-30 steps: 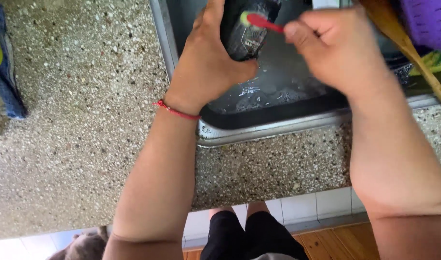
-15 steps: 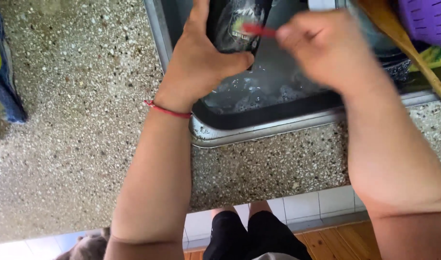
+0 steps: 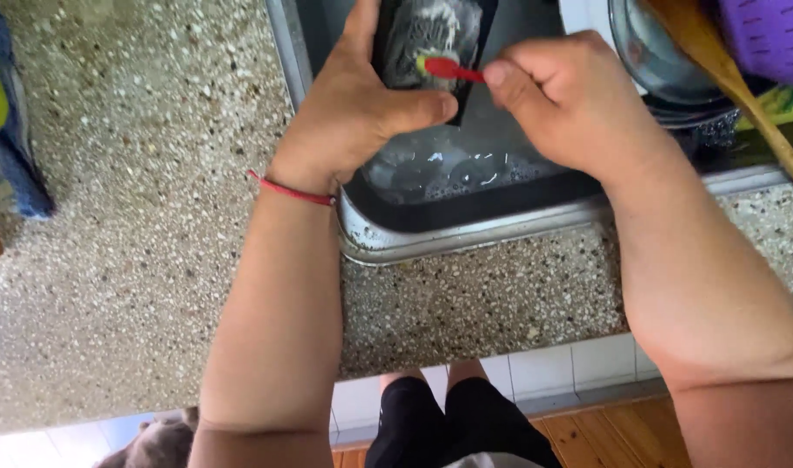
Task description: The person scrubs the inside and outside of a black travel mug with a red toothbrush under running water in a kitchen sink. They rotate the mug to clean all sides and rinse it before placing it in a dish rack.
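While both hands work over the sink (image 3: 466, 238) at top centre | left hand (image 3: 353, 113) grips soapy dark item (image 3: 431, 30) | right hand (image 3: 570, 100) pinches red brush (image 3: 453, 69) against it | speckled stone bench (image 3: 136, 217) | white tiles, wood floor (image 3: 604, 438) below.
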